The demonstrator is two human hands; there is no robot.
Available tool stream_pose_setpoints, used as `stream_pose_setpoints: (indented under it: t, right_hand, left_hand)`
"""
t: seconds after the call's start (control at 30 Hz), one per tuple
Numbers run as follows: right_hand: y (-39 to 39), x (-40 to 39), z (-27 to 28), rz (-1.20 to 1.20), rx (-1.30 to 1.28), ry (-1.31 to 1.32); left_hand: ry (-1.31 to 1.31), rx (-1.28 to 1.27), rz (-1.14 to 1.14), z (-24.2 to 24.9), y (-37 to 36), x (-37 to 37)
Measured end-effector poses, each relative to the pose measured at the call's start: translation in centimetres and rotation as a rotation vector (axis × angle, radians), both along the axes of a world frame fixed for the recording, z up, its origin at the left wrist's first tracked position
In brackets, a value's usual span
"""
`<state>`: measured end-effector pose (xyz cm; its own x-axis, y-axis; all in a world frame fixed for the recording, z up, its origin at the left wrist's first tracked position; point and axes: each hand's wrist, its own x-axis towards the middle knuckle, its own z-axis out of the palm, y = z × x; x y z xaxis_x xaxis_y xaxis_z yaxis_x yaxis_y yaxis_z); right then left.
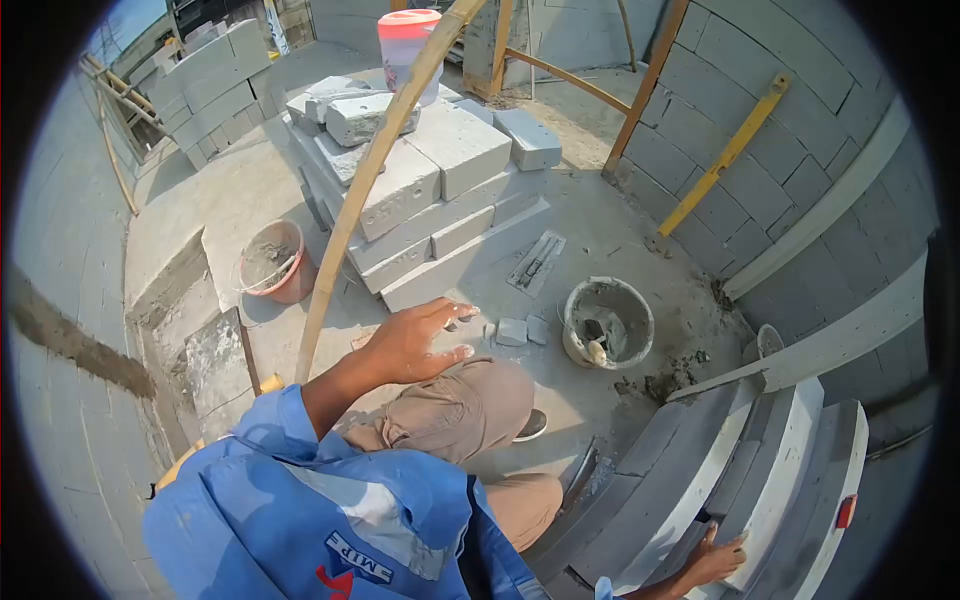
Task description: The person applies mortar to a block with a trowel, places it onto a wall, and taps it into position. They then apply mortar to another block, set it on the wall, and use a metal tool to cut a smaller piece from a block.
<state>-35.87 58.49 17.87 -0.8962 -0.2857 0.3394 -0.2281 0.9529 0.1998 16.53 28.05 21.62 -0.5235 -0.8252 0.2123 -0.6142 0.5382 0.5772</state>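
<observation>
My left hand (425, 340) is in the air above my bent knee, its thumb and fingers apart and nothing in them. Whitish dust marks its fingertips. Just beyond it lie small broken pieces of block (512, 331) on the floor. My right hand (715, 556) rests with spread fingers on the edge of a pale lightweight concrete block (775, 480), one of several stacked at the lower right. Between the hands, a round mortar bucket (572, 345) stands on the floor with grey mortar and a light-handled tool (597, 352) inside.
A stack of blocks (475, 155) stands ahead, carrying a pink-lidded container (405, 50). An orange bucket (295, 278) is at left. A bamboo pole (358, 195) slants across the view. A yellow spirit level (725, 155) leans on the right wall. A flat grey tool (537, 263) lies on the floor.
</observation>
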Motion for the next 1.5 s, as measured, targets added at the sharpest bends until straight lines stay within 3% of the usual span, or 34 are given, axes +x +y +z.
stream_pose_setpoints:
  t: [0.03,0.1,0.13,0.2,0.33,0.4,0.53,0.6,0.63,0.7,0.73,0.8,0.87,0.9,0.93,1.0,1.13,1.2,1.3,1.37,1.43,1.5]
  right_hand:
    - [2.9,-5.3,-4.1,0.046,-0.001,-0.002]
    - [5.7,-9.8,-11.8,0.237,0.506,1.044]
    - [4.4,-9.1,-11.5,0.264,0.480,1.049]
    - [3.9,-6.9,-10.3,0.147,0.360,0.944]
    - [4.8,-11.4,-13.5,0.203,0.201,0.977]
    - [4.9,-11.4,-13.3,0.271,-0.023,0.629]
    - [4.8,-11.1,-12.4,0.304,-0.005,0.771]
    - [3.8,-10.8,-11.4,0.263,-0.280,0.742]
    - [3.4,-10.6,-10.6,0.252,-0.282,0.745]
    - [3.7,-9.6,-8.3,0.057,0.106,0.274]
    - [3.7,-8.3,-6.9,0.077,0.082,0.269]
    - [-0.7,-6.2,-5.9,0.103,-0.014,0.216]
    - [-6.2,-5.7,-5.0,0.171,-0.194,0.094]
    - [-8.2,-5.6,-4.7,0.198,-0.276,0.030]
    - [-8.8,-5.1,-4.4,0.208,-0.353,-0.038]
    - [-6.0,-0.1,-1.8,0.163,-0.506,-0.159]
    - [-11.1,2.5,5.1,0.376,-0.497,-0.176]
    - [-13.7,4.0,10.8,0.397,-0.532,-0.152]
    - [-18.9,7.3,17.0,0.432,-0.552,-0.080]
    - [-20.4,9.0,17.8,0.490,-0.528,-0.040]
    - [-23.6,9.9,16.9,0.628,-0.693,-0.209]
    - [-26.5,11.2,14.2,0.682,-0.633,-0.284]
  left_hand:
    - [-0.002,-0.001,0.046,-0.3,1.1,2.3]
    - [0.095,-0.032,0.246,-0.8,3.1,6.2]
    - [0.091,-0.043,0.280,-0.5,4.0,7.6]
    - [0.074,-0.004,0.350,0.1,5.7,9.3]
    - [0.187,-0.005,0.416,0.2,5.1,10.8]
    - [0.161,-0.012,0.419,0.7,3.0,11.4]
    - [0.183,-0.061,0.387,2.3,-2.8,12.7]
    - [0.272,-0.099,0.410,2.9,-6.4,14.2]
    - [0.275,-0.103,0.399,3.2,-8.6,15.4]
    - [0.412,-0.109,0.498,3.6,-13.6,18.2]
    - [0.419,-0.096,0.488,3.3,-16.3,19.5]
    - [0.323,-0.263,0.688,3.0,-21.9,22.7]
    - [0.262,-0.405,0.710,3.0,-25.4,24.3]
    - [0.188,-0.554,0.711,3.0,-26.8,24.9]
    - [0.189,-0.527,0.701,3.2,-27.7,25.4]
    - [0.115,-0.784,0.509,3.8,-29.6,24.5]
    - [-0.047,-0.670,0.507,3.7,-31.6,23.0]
    - [-0.241,-0.616,0.656,2.8,-31.7,22.9]
    - [-0.197,-0.587,0.657,2.0,-31.8,22.8]
    - [-0.157,-0.576,0.649,1.5,-32.4,22.7]
    - [-0.129,-0.561,0.685,1.4,-32.3,22.4]
    - [-0.146,-0.539,0.723,1.2,-32.3,22.0]
